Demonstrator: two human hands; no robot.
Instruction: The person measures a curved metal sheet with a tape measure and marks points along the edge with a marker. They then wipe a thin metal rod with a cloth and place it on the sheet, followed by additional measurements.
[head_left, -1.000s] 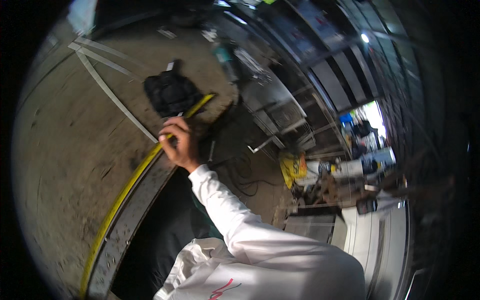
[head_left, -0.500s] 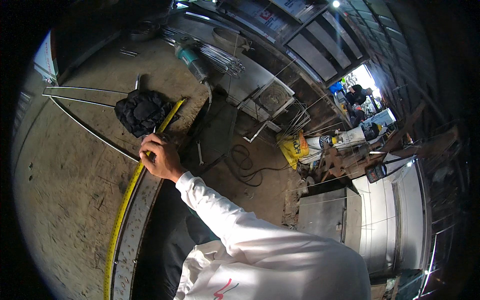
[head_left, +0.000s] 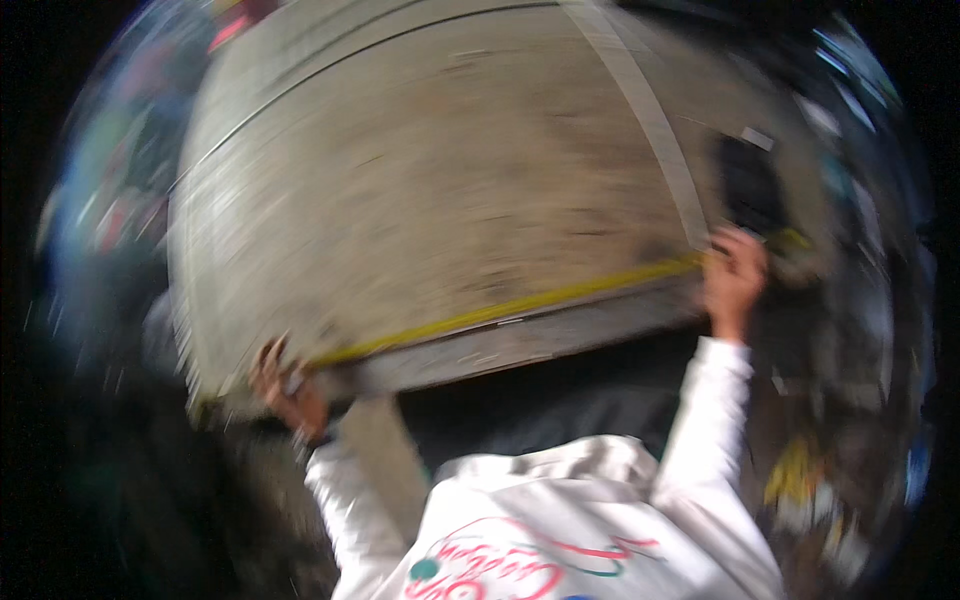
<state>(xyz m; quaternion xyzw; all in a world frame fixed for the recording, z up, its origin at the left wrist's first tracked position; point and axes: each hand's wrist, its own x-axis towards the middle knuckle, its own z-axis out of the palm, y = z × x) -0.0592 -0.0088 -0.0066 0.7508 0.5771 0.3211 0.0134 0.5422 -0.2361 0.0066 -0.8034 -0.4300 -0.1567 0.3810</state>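
Note:
A yellow tape measure blade stretches along the near edge of the workbench, just above a flat grey metal bar. At its right part, the fingers of my right hand are closed on the blade and press it down near the bar's end. My left hand is at the blade's left end, fingers curled around it; blur hides the exact grip and whether the tape's case is there. A bundle of black cloth lies just beyond my right hand.
A pale curved metal strip crosses the bench toward my right hand. A thin dark line arcs across the far left. Below right on the floor is a yellow bag. The surroundings are smeared by motion.
My view has swung left, bringing the bench's left side and my left hand into sight. My right hand stays on the tape measure near the black cloth.

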